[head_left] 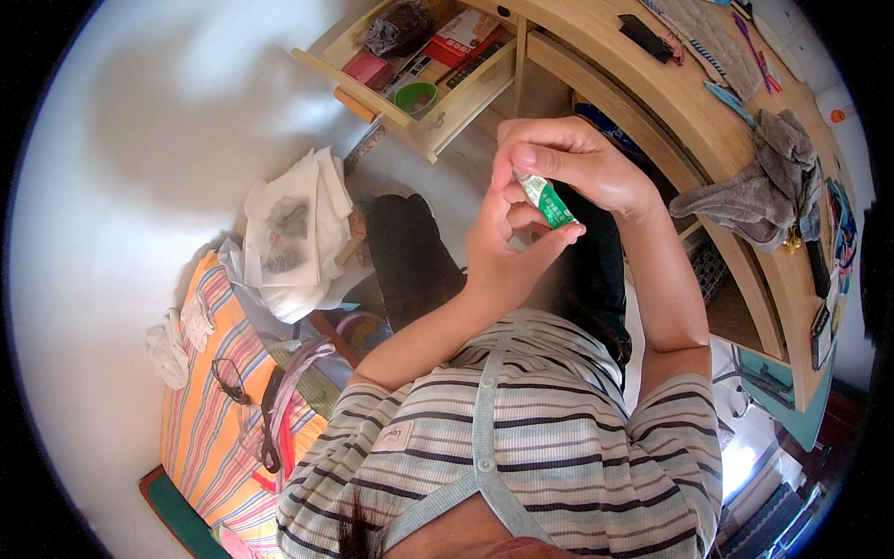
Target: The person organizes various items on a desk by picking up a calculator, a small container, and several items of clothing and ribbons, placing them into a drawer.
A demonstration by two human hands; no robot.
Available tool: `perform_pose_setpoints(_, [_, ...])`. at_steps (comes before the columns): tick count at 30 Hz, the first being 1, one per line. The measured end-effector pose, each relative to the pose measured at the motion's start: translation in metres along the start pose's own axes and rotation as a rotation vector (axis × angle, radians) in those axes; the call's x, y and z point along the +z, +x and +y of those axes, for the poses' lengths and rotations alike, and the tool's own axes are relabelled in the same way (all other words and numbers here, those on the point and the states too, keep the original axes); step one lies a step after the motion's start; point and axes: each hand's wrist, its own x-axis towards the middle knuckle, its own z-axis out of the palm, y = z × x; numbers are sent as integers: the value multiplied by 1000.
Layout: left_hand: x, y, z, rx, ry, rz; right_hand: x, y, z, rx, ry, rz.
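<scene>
A small green pack [551, 205] with a silver foil end is held up in front of my body, tilted. My left hand [514, 244] grips its green lower end between thumb and fingers. From above, my right hand [570, 160] has its thumb and bent fingers closed at the foil end. What is inside the pack does not show. Beyond my hands, to the left, a wooden drawer [445, 129] stands pulled out; it holds a green cup [415, 98], a red box [463, 37], a pink box [369, 69] and a dark plastic bag [399, 26].
A curved wooden desk [643, 88] runs along the right, with a grey cloth [759, 177] hanging over its edge. At left, a white plastic bag [296, 233] is beside a striped orange cloth [219, 401] with glasses [230, 382] on it.
</scene>
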Motion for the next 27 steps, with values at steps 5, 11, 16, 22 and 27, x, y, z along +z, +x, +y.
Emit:
perform_pose_setpoints(5, [-6, 3, 0, 111, 211, 80, 3, -6, -4, 34, 117, 64])
perform_pose_setpoints(11, [-32, 20, -7, 393, 595, 238, 13, -24, 14, -233, 11, 206])
perform_pose_setpoints(16, [-38, 25, 1, 982, 1204, 237, 24, -36, 22, -223, -155, 251])
perform_pose_setpoints(22, [-33, 26, -1, 1119, 1221, 212, 30, -42, 30, -244, 217, 374])
perform_pose_setpoints(27, [-30, 21, 2, 1099, 1175, 186, 31, -49, 28, -221, 338, 314])
